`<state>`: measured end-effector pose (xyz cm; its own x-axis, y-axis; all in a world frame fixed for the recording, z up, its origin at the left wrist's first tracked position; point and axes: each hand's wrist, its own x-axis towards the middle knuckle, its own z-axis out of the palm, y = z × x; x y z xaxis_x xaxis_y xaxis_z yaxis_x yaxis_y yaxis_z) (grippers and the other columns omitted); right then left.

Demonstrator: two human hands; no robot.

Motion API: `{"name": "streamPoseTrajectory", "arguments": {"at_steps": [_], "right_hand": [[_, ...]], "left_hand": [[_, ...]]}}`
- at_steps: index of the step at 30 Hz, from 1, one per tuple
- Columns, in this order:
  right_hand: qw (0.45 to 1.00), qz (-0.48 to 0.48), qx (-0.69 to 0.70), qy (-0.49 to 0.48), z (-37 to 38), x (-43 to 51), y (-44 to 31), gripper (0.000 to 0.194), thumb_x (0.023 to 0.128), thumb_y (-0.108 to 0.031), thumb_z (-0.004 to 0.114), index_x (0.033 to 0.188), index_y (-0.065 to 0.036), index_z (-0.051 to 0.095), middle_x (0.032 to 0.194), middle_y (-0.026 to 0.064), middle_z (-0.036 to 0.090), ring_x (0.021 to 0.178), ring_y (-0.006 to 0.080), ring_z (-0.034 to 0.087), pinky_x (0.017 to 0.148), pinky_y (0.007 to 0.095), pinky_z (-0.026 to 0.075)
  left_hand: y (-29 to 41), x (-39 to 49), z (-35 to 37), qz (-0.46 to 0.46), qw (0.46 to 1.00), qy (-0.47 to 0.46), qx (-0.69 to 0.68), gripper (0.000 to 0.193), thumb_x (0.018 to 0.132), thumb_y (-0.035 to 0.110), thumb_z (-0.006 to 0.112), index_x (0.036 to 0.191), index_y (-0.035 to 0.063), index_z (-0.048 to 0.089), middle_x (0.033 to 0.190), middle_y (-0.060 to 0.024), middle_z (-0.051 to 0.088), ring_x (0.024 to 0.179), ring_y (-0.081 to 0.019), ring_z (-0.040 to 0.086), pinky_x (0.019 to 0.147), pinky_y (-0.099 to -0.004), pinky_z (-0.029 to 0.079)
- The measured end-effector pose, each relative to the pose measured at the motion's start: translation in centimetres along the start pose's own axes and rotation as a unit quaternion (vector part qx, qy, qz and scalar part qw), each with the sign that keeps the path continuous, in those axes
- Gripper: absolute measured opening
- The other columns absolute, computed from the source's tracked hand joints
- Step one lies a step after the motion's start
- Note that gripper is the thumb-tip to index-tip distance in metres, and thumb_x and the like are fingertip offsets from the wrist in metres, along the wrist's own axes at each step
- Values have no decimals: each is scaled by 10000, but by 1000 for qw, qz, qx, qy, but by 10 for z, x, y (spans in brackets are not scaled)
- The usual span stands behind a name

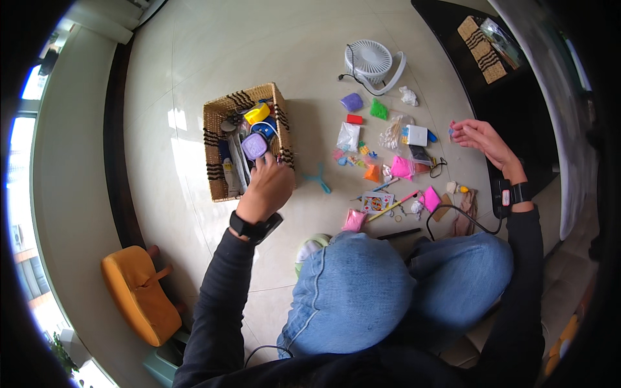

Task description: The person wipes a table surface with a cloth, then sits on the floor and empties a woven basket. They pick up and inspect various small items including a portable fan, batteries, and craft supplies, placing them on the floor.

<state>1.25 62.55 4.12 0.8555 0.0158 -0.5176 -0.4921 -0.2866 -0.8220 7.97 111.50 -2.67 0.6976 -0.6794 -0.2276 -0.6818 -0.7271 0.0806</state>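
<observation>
My left hand (270, 184) reaches over the near right rim of a woven basket (213, 145), its fingertips by a purple rounded case (254, 146); whether it grips anything is hidden. A yellow item (257, 113) and a blue one lie farther back in the basket. My right hand (480, 138) is raised at the right, with a small red and blue item (452, 130) at its fingertips. Between the hands, the floor holds a green packet (379, 109), a purple packet (351, 102), a bag of cotton swabs (392, 133), a white square box (417, 135) and a playing card (378, 202).
A white fan (369, 60) with a cable stands beyond the small items. At the right is a black low cabinet (514, 126) holding another woven basket (482, 48). An orange-cushioned stool (138, 293) is at the lower left. My knees are close to a pink packet (354, 220).
</observation>
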Motion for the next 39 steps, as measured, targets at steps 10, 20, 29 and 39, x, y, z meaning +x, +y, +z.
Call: {"name": "streamPoseTrajectory", "arguments": {"at_steps": [10,20,29,39], "right_hand": [[981,-13,188,54,35,-39,116,297,995,-256,501,1167,-26,577,1065,81,637,1013,163,618,904,300,489],[941,-33,272,199,55,-57,179,248,987,-206,508,1127,-20,593,1016,80,639,959,141,617,858,276,492],[862,-314,-272,290,70,71,120,320,798,-49,659,1110,-15,591,1101,170,598,1008,305,578,872,368,467],[907,-119,-334,225,99,59,118,472,734,-163,731,1149,-22,554,1111,160,505,1058,364,528,942,422,429]], "left_hand": [[65,215,52,39,986,80,-139,159,769,147,665,920,97,677,913,-148,672,909,-338,632,763,-437,501],[2,30,-27,-269,874,338,-225,148,855,117,666,985,50,686,826,-104,700,724,-183,670,645,-294,504],[30,-10,7,-198,896,328,-223,154,860,85,652,985,0,678,926,-147,681,777,-278,663,710,-339,531],[146,203,48,-50,929,184,-318,243,830,229,625,896,-4,642,891,-211,669,838,-403,639,726,-468,510]]}}
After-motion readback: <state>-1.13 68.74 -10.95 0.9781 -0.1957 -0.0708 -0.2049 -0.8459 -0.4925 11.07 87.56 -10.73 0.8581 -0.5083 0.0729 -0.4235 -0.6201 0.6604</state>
